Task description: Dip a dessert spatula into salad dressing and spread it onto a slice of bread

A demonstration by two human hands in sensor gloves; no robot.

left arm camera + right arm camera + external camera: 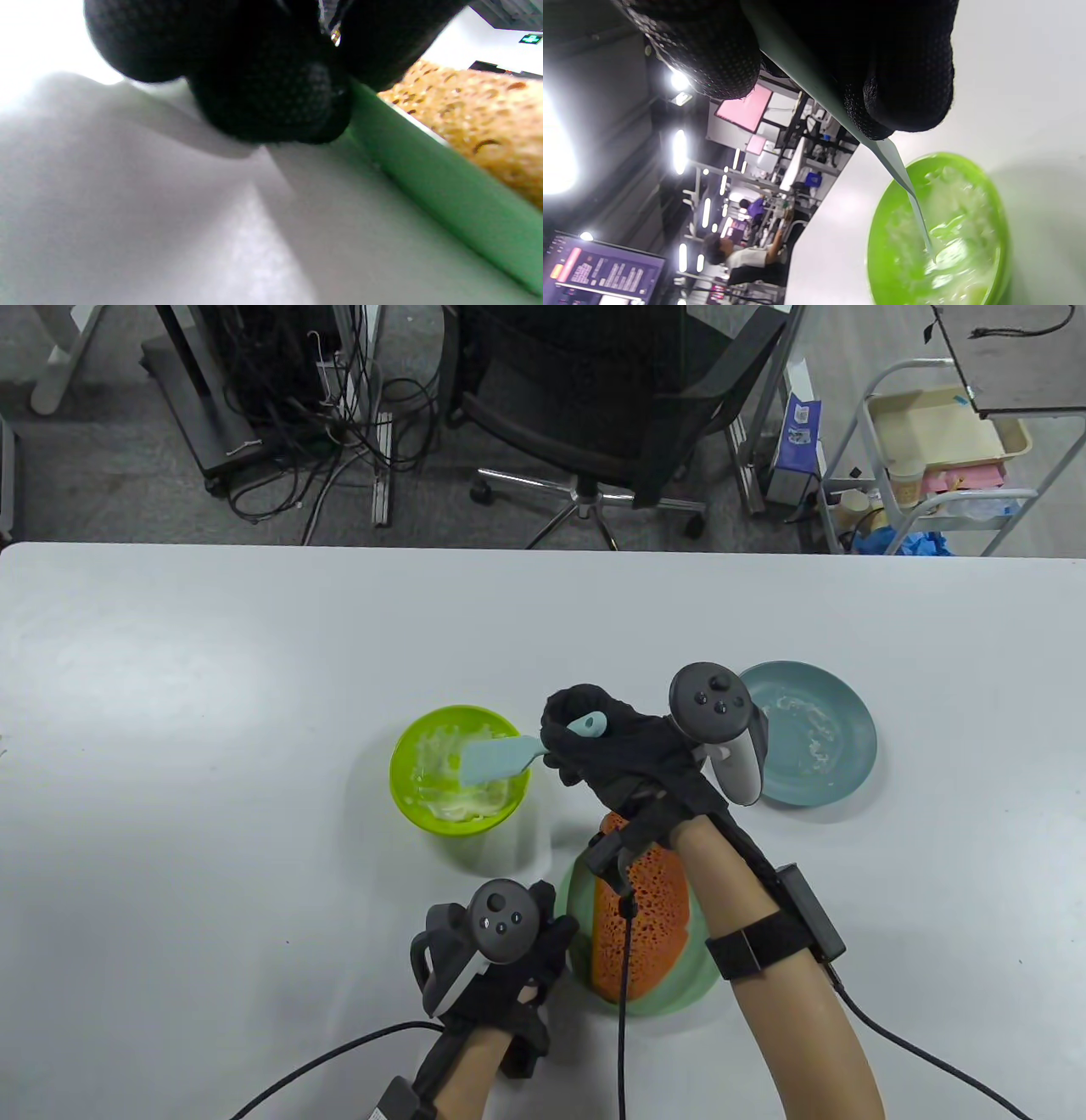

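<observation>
A lime green bowl [407, 789] holds pale salad dressing [462, 806]. My right hand [607, 751] grips the handle of a light blue dessert spatula [501, 757], and its blade reaches into the bowl. In the right wrist view the spatula [916, 203] dips edge-on into the dressing [950, 250] inside the bowl [878, 237]. An orange-brown porous bread slice [649, 912] lies on a pale green plate [687, 980] near the table's front. My left hand [501, 954] rests on the table and touches the plate's left rim [424, 169], with the bread [479, 123] beyond it.
A teal plate [836, 708] smeared with white stands at the right, behind my right hand. Glove cables trail off the table's front edge. An office chair and a cart stand beyond the far edge.
</observation>
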